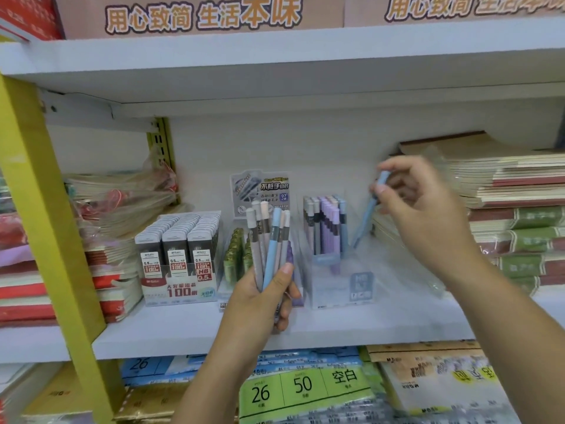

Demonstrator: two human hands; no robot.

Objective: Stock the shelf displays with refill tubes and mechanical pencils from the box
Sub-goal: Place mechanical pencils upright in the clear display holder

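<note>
Left hand [263,296]: fingers grasp a bundle of pastel mechanical pencils [269,240] | Right hand [419,203]: fingers pinch one pale-blue plastic pencil [371,206], tip down, above clear acrylic display [339,289] on white shelf [183,332].

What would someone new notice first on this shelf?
A fan of pastel mechanical pencils held by the left grip at centre. Right of it, the right grip pinches a single blue pencil over the clear display stand of lilac and grey pencils. Grey lead refill boxes stand in rows to the left.
</note>
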